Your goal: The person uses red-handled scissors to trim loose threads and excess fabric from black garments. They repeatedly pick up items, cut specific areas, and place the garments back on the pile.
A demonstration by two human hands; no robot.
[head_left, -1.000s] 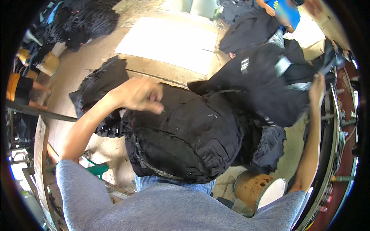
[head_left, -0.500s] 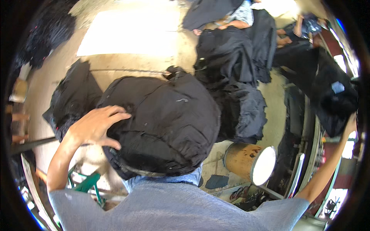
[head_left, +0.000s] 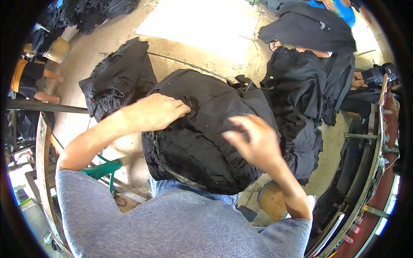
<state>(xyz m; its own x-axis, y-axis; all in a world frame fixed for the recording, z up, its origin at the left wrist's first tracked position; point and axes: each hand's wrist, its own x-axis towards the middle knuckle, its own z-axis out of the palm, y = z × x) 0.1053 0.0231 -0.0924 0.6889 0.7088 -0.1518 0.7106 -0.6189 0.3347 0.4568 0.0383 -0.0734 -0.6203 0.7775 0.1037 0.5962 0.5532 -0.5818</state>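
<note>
In front of me a rounded mound of black cloth (head_left: 206, 150) bulges up against my body, wrinkled, with loose threads on its top. My left hand (head_left: 165, 112) rests on its upper left part, fingers bent together with the tips at a fold of the cloth; the thumb is mostly hidden. Over the right side of the mound is my right hand (head_left: 256, 139), slightly blurred, thumb and fingers apart with nothing between them. Whether its fingertips touch the cloth I cannot tell.
More black cloth heaps lie left (head_left: 122, 77) and right (head_left: 297, 103). A tan drum (head_left: 273, 200) stands at lower right, a green metal frame (head_left: 103, 170) at lower left. Other people (head_left: 344, 13) are at the far right and left. A curved rail (head_left: 374, 159) borders the right.
My right hand has come from the far right, where it was at a black cloth, to over the mound. My left hand moved inward and its fingers closed. The view has shifted.
</note>
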